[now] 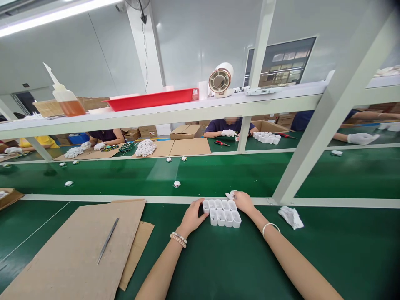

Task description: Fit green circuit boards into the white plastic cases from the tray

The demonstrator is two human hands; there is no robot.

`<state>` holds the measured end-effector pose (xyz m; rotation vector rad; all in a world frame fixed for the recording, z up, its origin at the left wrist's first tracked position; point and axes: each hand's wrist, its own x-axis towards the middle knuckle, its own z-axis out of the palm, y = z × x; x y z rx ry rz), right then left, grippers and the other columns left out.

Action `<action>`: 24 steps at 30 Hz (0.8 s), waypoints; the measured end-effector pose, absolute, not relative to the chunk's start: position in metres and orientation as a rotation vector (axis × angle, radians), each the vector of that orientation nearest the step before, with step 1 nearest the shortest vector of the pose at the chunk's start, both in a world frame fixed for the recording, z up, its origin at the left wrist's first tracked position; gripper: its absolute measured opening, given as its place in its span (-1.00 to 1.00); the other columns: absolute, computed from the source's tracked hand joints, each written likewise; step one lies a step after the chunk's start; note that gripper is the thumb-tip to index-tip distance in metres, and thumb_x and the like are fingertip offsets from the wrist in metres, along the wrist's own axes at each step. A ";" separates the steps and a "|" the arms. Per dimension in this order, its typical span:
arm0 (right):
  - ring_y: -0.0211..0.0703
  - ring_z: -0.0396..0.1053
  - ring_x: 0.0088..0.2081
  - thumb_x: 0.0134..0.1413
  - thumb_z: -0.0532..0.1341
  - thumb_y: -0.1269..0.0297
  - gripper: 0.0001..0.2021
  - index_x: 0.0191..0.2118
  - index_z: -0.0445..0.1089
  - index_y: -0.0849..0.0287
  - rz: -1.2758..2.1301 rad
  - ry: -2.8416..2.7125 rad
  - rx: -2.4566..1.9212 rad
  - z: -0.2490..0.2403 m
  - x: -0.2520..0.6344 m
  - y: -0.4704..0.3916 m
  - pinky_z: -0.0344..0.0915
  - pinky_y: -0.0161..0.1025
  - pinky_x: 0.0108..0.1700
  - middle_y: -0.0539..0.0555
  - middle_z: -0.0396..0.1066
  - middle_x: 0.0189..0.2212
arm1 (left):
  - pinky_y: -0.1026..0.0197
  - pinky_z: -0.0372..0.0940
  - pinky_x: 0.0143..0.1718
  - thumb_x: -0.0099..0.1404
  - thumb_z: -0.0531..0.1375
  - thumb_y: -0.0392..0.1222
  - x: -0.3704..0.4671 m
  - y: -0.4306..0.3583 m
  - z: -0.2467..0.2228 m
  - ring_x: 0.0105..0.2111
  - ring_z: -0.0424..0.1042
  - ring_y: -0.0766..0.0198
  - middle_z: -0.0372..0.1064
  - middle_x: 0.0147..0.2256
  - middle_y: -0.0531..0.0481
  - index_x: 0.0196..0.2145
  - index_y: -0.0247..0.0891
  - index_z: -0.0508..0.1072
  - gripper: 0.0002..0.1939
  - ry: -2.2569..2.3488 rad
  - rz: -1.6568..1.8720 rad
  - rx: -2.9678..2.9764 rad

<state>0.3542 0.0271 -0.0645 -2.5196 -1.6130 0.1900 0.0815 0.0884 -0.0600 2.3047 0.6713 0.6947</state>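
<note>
Two rows of small white open-topped plastic cups [221, 217] stand side by side on the green bench in front of me. My left hand [192, 216] is at the left end of the back row, with thumb and fingers curved around the end cup [206, 206]. At the other end of that row, my right hand [243, 202] is closed on a small white plastic piece [230, 195], partly hidden by the fingers. That piece is just behind the row, near the pale rail.
Cardboard sheets [78, 250] with metal tweezers [108, 241] lie at left. A crumpled white cloth [291, 217] is at right. Beyond the rail [175, 200], a green conveyor belt [118, 177] carries small white parts. A slanted post [308, 125] and overhead shelf [156, 112] frame co-workers opposite.
</note>
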 end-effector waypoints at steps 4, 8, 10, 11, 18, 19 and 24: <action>-0.12 0.40 -0.11 0.24 0.16 0.18 -0.72 -0.02 0.36 0.20 0.223 -1.579 -2.495 -0.064 0.352 0.027 0.38 -0.06 -0.08 0.12 0.38 -0.05 | 0.01 0.22 0.11 0.25 0.20 -0.20 0.082 0.089 -0.061 0.06 0.29 0.09 0.28 0.06 -0.11 0.13 -0.13 0.22 -0.50 0.669 0.694 2.299; -0.12 0.39 -0.11 0.24 0.16 0.18 -0.72 -0.01 0.35 0.20 0.283 -1.536 -2.442 -0.059 0.354 0.026 0.38 -0.05 -0.08 0.13 0.38 -0.05 | -0.01 0.22 0.10 0.25 0.20 -0.22 0.082 0.088 -0.061 0.06 0.28 0.07 0.28 0.06 -0.11 0.13 -0.14 0.22 -0.50 0.663 0.699 2.294; -0.12 0.40 -0.12 0.24 0.16 0.18 -0.72 -0.01 0.35 0.20 0.331 -1.530 -2.388 -0.052 0.357 0.026 0.39 -0.06 -0.09 0.12 0.38 -0.05 | -0.01 0.22 0.11 0.25 0.20 -0.23 0.082 0.088 -0.060 0.06 0.27 0.07 0.28 0.06 -0.11 0.13 -0.15 0.22 -0.50 0.656 0.705 2.294; -0.12 0.40 -0.13 0.24 0.16 0.17 -0.72 -0.01 0.35 0.21 0.361 -1.534 -2.353 -0.047 0.358 0.027 0.39 -0.07 -0.10 0.12 0.38 -0.06 | -0.01 0.21 0.11 0.25 0.20 -0.23 0.082 0.088 -0.060 0.07 0.27 0.07 0.28 0.06 -0.11 0.13 -0.15 0.22 -0.50 0.651 0.709 2.293; -0.13 0.41 -0.14 0.24 0.16 0.18 -0.70 0.02 0.33 0.21 0.522 -1.772 -2.051 -0.014 0.315 0.080 0.40 -0.07 -0.11 0.12 0.38 -0.06 | 0.00 0.23 0.07 0.22 0.22 -0.26 0.082 0.088 -0.060 0.03 0.29 0.07 0.30 0.03 -0.13 0.09 -0.17 0.25 -0.52 0.630 0.736 2.265; -0.12 0.40 -0.11 0.24 0.17 0.19 -0.69 0.03 0.32 0.20 0.529 -1.821 -2.017 -0.012 0.303 0.094 0.39 -0.06 -0.09 0.13 0.37 -0.04 | 0.00 0.23 0.07 0.21 0.22 -0.26 0.082 0.088 -0.061 0.03 0.29 0.07 0.30 0.03 -0.13 0.09 -0.17 0.25 -0.51 0.627 0.740 2.257; -0.07 0.38 -0.06 0.22 0.18 0.19 -0.67 0.05 0.31 0.20 0.515 -2.014 -1.918 -0.001 0.251 0.154 0.37 -0.02 -0.06 0.15 0.34 0.01 | -0.01 0.23 0.06 0.18 0.25 -0.28 0.081 0.088 -0.061 0.01 0.29 0.07 0.31 0.00 -0.12 0.07 -0.17 0.27 -0.50 0.608 0.763 2.219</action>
